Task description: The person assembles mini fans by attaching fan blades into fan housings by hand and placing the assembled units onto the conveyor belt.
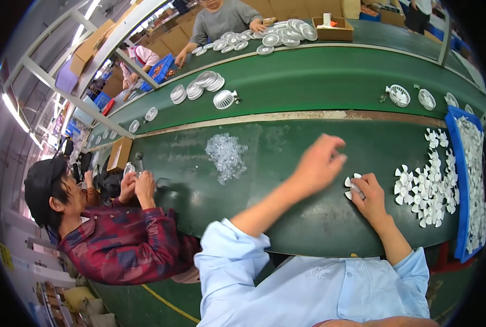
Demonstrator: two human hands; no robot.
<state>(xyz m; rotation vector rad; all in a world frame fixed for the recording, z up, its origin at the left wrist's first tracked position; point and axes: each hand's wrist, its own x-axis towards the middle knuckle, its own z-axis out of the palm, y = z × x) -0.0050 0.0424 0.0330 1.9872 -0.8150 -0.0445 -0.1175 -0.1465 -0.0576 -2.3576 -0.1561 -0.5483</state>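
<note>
My left hand is raised over the green worktop, slightly blurred, its thumb and forefinger apart with nothing visible between them. Closer to me on the right, my right hand is closed on a small white fan blade, whose petals stick out past the fingertips at the table surface. Right of that hand lies a loose heap of similar white fan blades. A pile of small clear plastic pieces sits left of my left hand, well apart from it.
A blue bin full of white parts stands at the right edge. Beyond the worktop runs a green conveyor belt carrying white fan housings. A co-worker in a plaid shirt works close on my left; another person stands across the belt.
</note>
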